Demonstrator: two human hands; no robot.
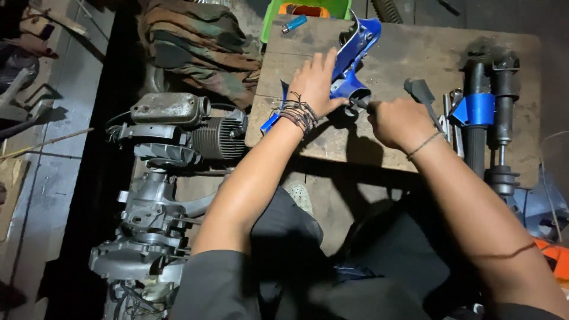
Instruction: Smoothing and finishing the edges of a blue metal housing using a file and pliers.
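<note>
Pressing flat, the left hand (314, 83) steadies a blue metal part (349, 65) on the wooden bench (415, 53). Right hand (398, 121) is fisted around a small tool (359, 104) at the part's base.

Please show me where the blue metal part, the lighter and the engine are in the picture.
blue metal part (360, 37): head view, on its upper painted face.
lighter (294, 24): head view, on the middle of its blue body.
engine (220, 137): head view, on the ribbed cylinder.
</note>
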